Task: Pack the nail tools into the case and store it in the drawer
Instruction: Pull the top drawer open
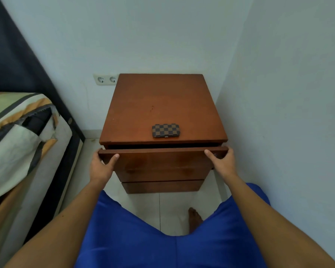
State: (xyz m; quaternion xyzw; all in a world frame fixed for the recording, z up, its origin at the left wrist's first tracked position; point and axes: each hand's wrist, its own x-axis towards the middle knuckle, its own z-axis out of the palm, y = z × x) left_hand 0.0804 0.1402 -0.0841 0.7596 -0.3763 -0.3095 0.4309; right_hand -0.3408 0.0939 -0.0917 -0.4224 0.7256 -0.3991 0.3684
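Curtain point(14, 60): a dark blue one hung at the far left, slanting down along the wall.
Bed point(17, 132): lay at the left, under a cover striped in green, orange and grey.
Socket point(105, 79): a double one with 2 outlets sat on the wall, just left of the nightstand's back corner.
Left hand point(102, 167): gripped the left end of the top drawer front, thumb laid across the face, fingers curled out of sight behind the edge.
Nightstand point(159, 97): brown wood, stood in the corner between bed and right wall; its top served as the surface.
Case point(166, 130): a small brown-and-dark checkered one, closed, lay flat on the surface near the front edge, a little right of the middle, clasp side toward the person.
Drawer point(162, 161): the top one stood slightly pulled out, a dark gap showing under the surface; its inside could not be seen. A 2nd drawer front point(162, 186) sat shut below it.
Shorts point(162, 238): bright blue, filled the bottom middle.
Foot point(195, 219): bare, rested on the pale tiled floor point(143, 202) between the knees.
Right hand point(221, 163): gripped the right end of the drawer front, thumb on the face, fingers wrapped round the edge.
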